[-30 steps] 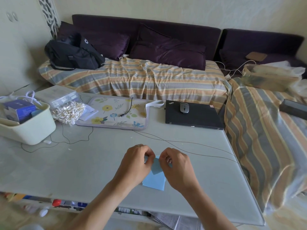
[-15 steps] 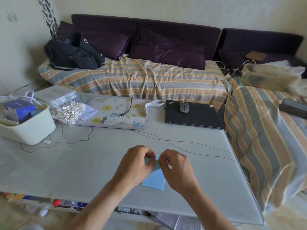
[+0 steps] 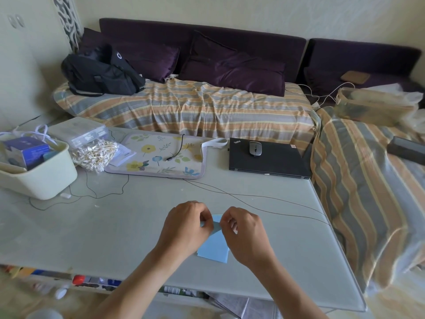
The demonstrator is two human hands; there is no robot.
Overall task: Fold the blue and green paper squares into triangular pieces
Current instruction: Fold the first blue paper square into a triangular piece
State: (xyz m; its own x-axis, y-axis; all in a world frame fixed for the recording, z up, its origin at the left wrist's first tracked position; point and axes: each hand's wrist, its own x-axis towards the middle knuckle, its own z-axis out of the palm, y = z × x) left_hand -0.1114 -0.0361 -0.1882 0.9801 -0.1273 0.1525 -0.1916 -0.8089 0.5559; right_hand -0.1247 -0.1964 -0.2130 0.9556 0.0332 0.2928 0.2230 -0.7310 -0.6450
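Observation:
A small stack of light blue paper squares point(image 3: 213, 250) lies on the grey table point(image 3: 115, 231) near its front edge. Above the stack, my left hand point(image 3: 186, 229) and my right hand point(image 3: 243, 233) pinch a single blue paper piece point(image 3: 216, 223) between their fingertips. That piece shows a slanted fold and a pointed lower corner. My knuckles hide most of it. No green paper shows in this view.
A cream tub point(image 3: 39, 176) with boxes stands at the table's left. Behind it lie a bag of cotton swabs point(image 3: 94, 153), a floral pad point(image 3: 158, 157) and a closed black laptop point(image 3: 266, 160) with a mouse point(image 3: 255, 148). Thin black cables point(image 3: 253, 196) cross the table. Striped sofas surround it.
My fingertips have closed in slightly on the held blue piece, and less of it shows between my hands. The stack has stayed in place.

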